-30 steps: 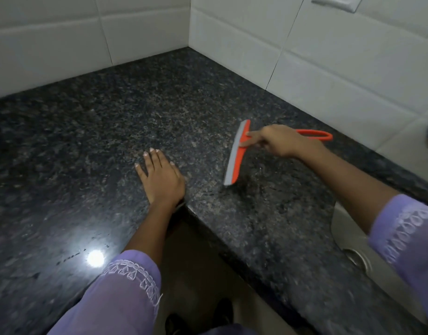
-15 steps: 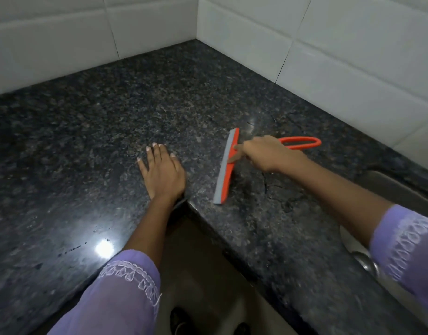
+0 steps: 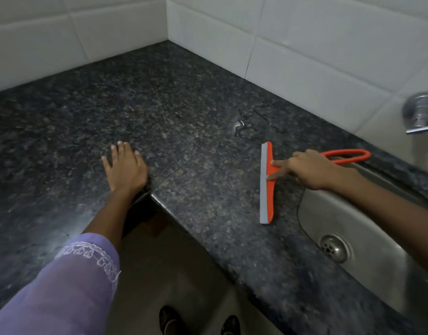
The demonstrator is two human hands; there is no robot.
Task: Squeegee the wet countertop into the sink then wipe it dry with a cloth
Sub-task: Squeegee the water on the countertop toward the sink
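Note:
An orange squeegee (image 3: 269,187) with a grey rubber blade lies blade-down on the dark speckled granite countertop (image 3: 184,131), just left of the steel sink (image 3: 329,213). My right hand (image 3: 312,169) grips its handle, with two fingers stretched onto the head; the orange loop of the handle sticks out behind the hand over the sink's rim. My left hand (image 3: 126,166) rests flat, fingers apart, at the inner corner of the L-shaped counter. A small puddle (image 3: 238,125) glints beyond the blade. No cloth is in view.
White tiled walls (image 3: 304,44) close off the counter at the back and right. A chrome tap (image 3: 419,112) juts from the wall above the sink, whose drain (image 3: 333,247) shows. The counter's front edge drops to the floor, where my shoes (image 3: 169,320) stand.
My right hand has dragged the squeegee rightward across the counter to the sink's edge. The view has shifted right, bringing the sink and tap in. My left hand stays put.

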